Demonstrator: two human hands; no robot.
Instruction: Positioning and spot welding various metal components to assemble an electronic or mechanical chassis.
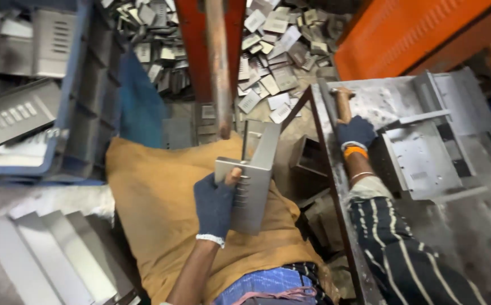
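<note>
- Left hand: dark blue knit glove, white cuff.
- Right hand: dark blue glove, orange band at the wrist.
- Bent metal panel, centre: dull silver-grey.
- Sleeve, lower right: dark with thin white stripes.
- Cloth over the lap: mustard yellow.
- Crate, upper left: blue.
- Machine body, upper right: orange.

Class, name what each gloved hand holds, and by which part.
Left hand: bent metal panel, by its left edge. Right hand: a handle, at its lower end.

Right hand's fingertips lie hidden behind the table edge — perhaps gripping a handle — scrap pile blurred.
</note>
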